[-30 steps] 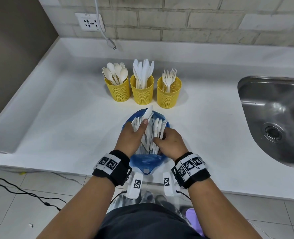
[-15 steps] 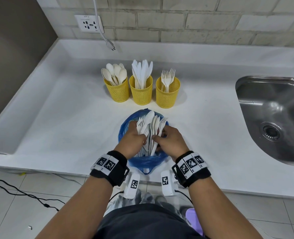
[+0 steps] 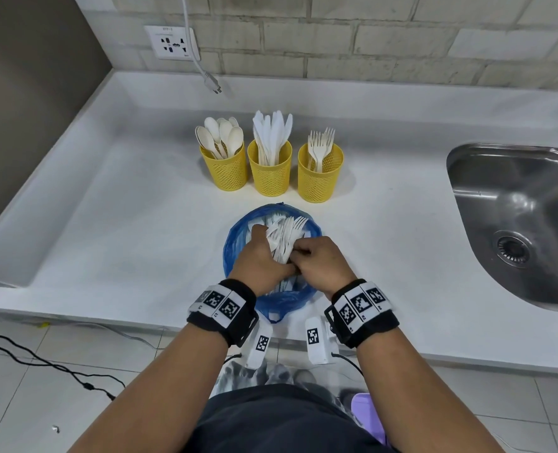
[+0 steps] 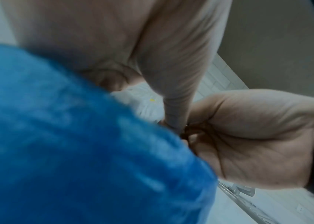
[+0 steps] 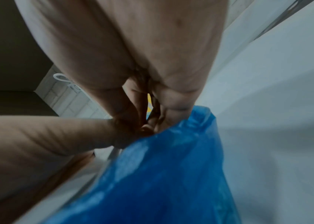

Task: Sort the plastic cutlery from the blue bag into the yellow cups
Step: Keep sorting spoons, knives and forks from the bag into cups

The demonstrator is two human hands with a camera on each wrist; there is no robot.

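A blue bag [image 3: 235, 246] lies open on the white counter, near its front edge. Both hands are inside it. My left hand [image 3: 260, 256] grips a bunch of white plastic cutlery [image 3: 284, 233], fork tines fanning up and to the right. My right hand [image 3: 320, 258] pinches the lower ends of the same bunch, its fingers curled against the left hand. Behind the bag stand three yellow mesh cups: spoons [image 3: 224, 166], knives [image 3: 270, 168], forks [image 3: 320, 173]. The wrist views show only blurred blue bag [image 4: 75, 151] [image 5: 171, 174] and skin.
A steel sink [image 3: 519, 220] is set into the counter at the right. A wall socket [image 3: 171, 44] with a dangling white cable [image 3: 205, 73] is behind the cups. Black cables [image 3: 42, 364] lie on the tiled floor at the left.
The hands have closed together around the cutlery bunch. A knife that stuck up above the left hand is now gathered in; fork tines show on top.
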